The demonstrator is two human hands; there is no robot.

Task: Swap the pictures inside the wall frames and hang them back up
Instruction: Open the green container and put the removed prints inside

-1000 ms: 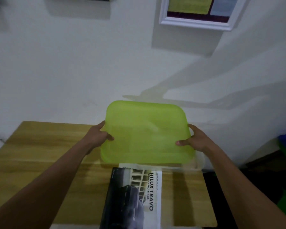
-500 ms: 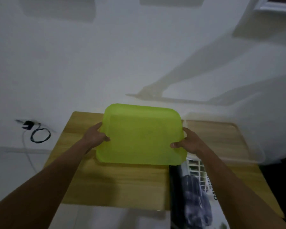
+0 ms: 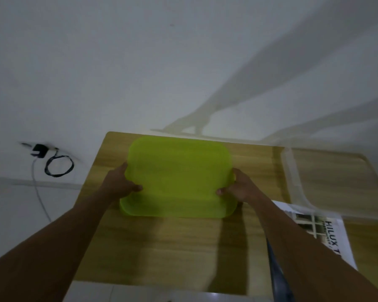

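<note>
Our left hand (image 3: pixel 120 184) and right hand (image 3: pixel 240 188) clasp, thumbs on top, the 9 and 3 o'clock edges of a translucent lime-green lid (image 3: pixel 178 177) over the wooden table (image 3: pixel 183 247), with, toward 4 o'clock, a printed picture (image 3: pixel 327 234) part-hidden by our forearm beneath a seemingly empty clear bin (image 3: pixel 297 184).

The printed picture (image 3: pixel 327 234) on the table reads "HILUX T", the rest cut off.
</note>
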